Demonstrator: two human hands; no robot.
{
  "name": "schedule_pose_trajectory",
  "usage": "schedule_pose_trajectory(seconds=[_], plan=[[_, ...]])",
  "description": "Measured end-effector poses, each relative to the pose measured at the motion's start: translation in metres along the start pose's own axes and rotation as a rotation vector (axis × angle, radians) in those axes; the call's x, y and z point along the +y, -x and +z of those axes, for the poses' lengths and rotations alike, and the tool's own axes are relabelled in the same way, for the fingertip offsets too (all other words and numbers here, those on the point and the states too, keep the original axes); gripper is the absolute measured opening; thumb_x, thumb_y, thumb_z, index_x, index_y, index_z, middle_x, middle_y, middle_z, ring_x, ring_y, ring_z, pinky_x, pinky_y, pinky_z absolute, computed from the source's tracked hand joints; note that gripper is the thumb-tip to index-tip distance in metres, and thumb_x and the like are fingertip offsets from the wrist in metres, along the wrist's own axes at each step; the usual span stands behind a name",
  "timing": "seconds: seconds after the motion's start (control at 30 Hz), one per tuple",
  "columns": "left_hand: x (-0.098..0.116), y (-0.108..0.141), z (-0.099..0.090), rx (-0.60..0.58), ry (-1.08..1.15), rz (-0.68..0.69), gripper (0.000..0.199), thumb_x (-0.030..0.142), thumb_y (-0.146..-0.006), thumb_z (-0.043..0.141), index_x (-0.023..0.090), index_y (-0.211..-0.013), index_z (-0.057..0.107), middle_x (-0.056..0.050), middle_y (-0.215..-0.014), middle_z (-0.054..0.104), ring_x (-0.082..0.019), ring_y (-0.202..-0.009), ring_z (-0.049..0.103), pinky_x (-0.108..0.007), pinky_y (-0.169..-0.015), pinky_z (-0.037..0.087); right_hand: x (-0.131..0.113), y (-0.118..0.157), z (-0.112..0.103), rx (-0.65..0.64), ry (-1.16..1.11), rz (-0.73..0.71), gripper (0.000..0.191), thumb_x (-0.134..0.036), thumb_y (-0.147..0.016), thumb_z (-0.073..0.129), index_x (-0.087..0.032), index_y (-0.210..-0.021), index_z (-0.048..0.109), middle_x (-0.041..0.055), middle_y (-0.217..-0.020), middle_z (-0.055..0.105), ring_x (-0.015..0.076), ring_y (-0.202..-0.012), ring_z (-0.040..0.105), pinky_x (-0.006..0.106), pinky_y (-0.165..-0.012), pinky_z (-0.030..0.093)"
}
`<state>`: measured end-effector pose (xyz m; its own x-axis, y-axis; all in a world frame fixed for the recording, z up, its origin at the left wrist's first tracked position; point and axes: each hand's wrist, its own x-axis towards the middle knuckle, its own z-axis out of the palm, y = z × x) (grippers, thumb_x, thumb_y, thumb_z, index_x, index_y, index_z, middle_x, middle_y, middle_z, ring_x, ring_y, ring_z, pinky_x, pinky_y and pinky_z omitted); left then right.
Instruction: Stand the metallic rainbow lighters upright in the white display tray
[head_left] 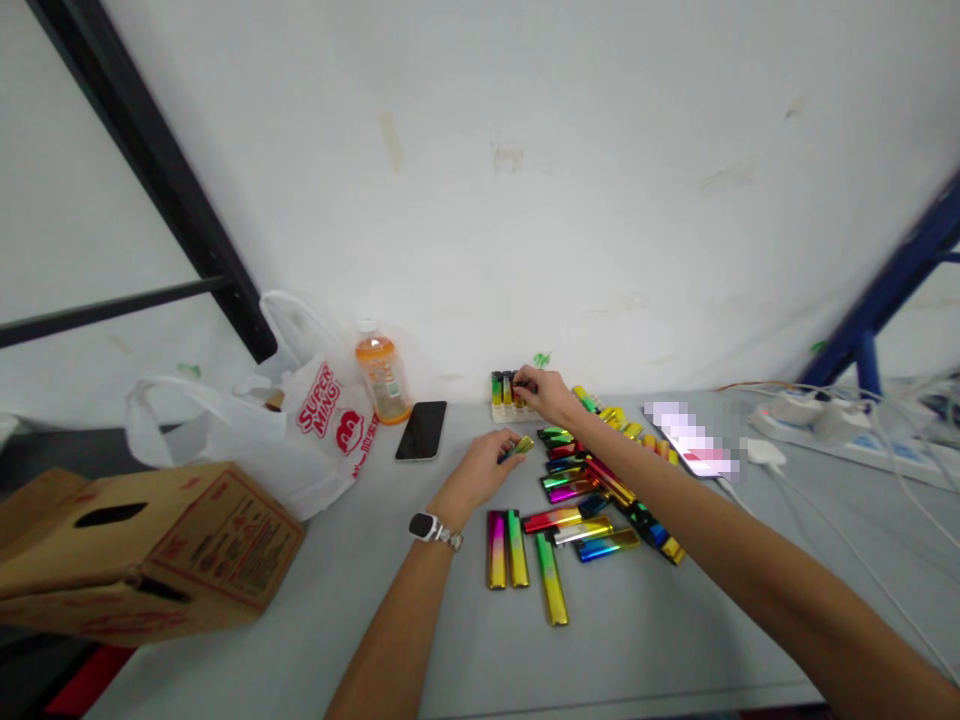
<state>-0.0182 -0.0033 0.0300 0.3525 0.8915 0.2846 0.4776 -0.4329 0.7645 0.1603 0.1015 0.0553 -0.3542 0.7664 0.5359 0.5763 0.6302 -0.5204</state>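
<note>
The left hand (487, 465) is closed around a lighter (524, 446), its gold end poking out past the fingers toward the right hand (550, 392). The right hand reaches farther out, its fingers drawn together over the tops of a few upright lighters (496, 389) in a small pale tray (512, 413); whether it truly grips one of them cannot be told at this size. The tray lies just past the left hand, close to the wall.

To set a lighter well here, a light pinch near its top should leave the lower end free to find its slot. Lowering it straight down, in line with its neighbours, seems safest; a slanted push could tip the row or slide the tray. The left hand could steady the tray's near edge if it shifts.

Many loose lighters (574, 491) lie on the surface (637, 640) below and beside the right forearm, so that arm is best carried a little high when drawing back. A dark phone (421, 431) rests left of the left hand, well apart from the tray and out of the way.
</note>
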Motion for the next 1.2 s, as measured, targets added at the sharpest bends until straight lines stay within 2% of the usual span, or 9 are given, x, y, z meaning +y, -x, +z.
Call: schedule_pose_trajectory(seconds=[0.17,0.3,0.4,0.53,0.77,0.9,1.07,1.13,1.2], plan=[[-0.001,-0.003,0.002,0.117,0.036,0.000,0.025,0.023,-0.085,0.062,0.020,-0.109,0.064,-0.005,-0.089,0.071,-0.017,-0.073,0.066,-0.029,-0.070,0.053,0.004,-0.002,-0.001,-0.059,-0.051,0.023,0.011,-0.017,-0.085,0.062,-0.017,-0.095,0.067,0.0015,-0.081,0.071,0.0143,-0.071,0.061,0.026,-0.071,0.045],[0.007,-0.005,0.001,0.167,0.112,-0.010,0.040,0.021,-0.087,0.058,0.023,-0.126,0.055,-0.003,-0.091,0.069,-0.015,-0.068,0.068,-0.026,-0.064,0.053,-0.005,0.002,-0.007,-0.014,0.153,0.017,0.014,-0.025,-0.090,0.062,-0.019,-0.099,0.070,0.0056,-0.100,0.065,0.0155,-0.081,0.059,0.027,-0.075,0.045],[0.012,-0.006,0.001,0.182,0.156,-0.018,0.031,0.023,-0.088,0.058,0.023,-0.118,0.056,-0.002,-0.088,0.069,-0.015,-0.068,0.068,-0.025,-0.062,0.052,-0.013,0.005,-0.011,0.032,0.338,0.020,0.019,-0.033,-0.091,0.061,-0.023,-0.103,0.073,0.0089,-0.117,0.054,0.0178,-0.092,0.057,0.029,-0.077,0.044],[0.008,-0.009,0.002,0.270,0.178,-0.023,0.024,0.029,-0.085,0.064,0.021,-0.106,0.053,-0.001,-0.081,0.070,-0.016,-0.071,0.069,-0.024,-0.064,0.052,-0.019,0.004,-0.012,-0.009,0.466,-0.023,0.023,-0.033,-0.095,0.056,-0.022,-0.104,0.074,0.0107,-0.110,0.052,0.0219,-0.101,0.053,0.034,-0.087,0.041],[-0.003,-0.014,0.005,0.371,0.388,-0.080,0.037,0.041,-0.079,0.071,0.021,-0.098,0.046,-0.002,-0.083,0.070,-0.017,-0.068,0.070,-0.027,-0.059,0.058,-0.015,0.009,-0.010,-0.007,0.521,0.005,0.028,-0.035,-0.097,0.051,-0.022,-0.110,0.072,0.0123,-0.107,0.052,0.0250,-0.107,0.049,0.037,-0.088,0.037],[-0.001,-0.017,0.006,0.403,0.539,-0.084,0.047,0.045,-0.073,0.077,0.018,-0.104,0.053,-0.003,-0.088,0.070,-0.016,-0.074,0.071,-0.030,-0.065,0.061,-0.012,0.013,-0.013,-0.027,0.518,-0.004,0.030,-0.034,-0.096,0.052,-0.023,-0.118,0.070,0.0126,-0.106,0.052,0.0268,-0.108,0.049,0.038,-0.089,0.038],[0.005,-0.017,0.006,0.450,0.709,-0.137,0.045,0.047,-0.068,0.082,0.013,-0.090,0.062,-0.006,-0.091,0.071,-0.017,-0.084,0.070,-0.038,-0.082,0.062,-0.019,0.028,-0.011,0.123,0.212,0.086,0.038,-0.036,-0.099,0.044,-0.021,-0.129,0.062,0.0114,-0.108,0.055,0.0236,-0.103,0.054,0.036,-0.092,0.041],[0.008,-0.016,0.007,0.481,0.790,-0.161,0.046,0.046,-0.067,0.083,0.012,-0.089,0.062,-0.008,-0.093,0.072,-0.018,-0.089,0.071,-0.042,-0.089,0.060,-0.026,0.042,-0.010,0.201,-0.047,0.189,0.041,-0.041,-0.102,0.034,-0.021,-0.116,0.067,0.0077,-0.101,0.058,0.0202,-0.096,0.057,0.032,-0.089,0.043],[0.011,-0.014,0.011,0.500,0.866,-0.166,0.046,0.043,-0.066,0.085,0.012,-0.088,0.061,-0.008,-0.095,0.072,-0.019,-0.093,0.071,-0.044,-0.093,0.058,-0.035,0.057,-0.009,0.192,-0.285,0.294,0.046,-0.052,-0.100,0.036,-0.020,-0.096,0.069,0.0033,-0.086,0.060,0.0187,-0.085,0.057,0.030,-0.079,0.044]])
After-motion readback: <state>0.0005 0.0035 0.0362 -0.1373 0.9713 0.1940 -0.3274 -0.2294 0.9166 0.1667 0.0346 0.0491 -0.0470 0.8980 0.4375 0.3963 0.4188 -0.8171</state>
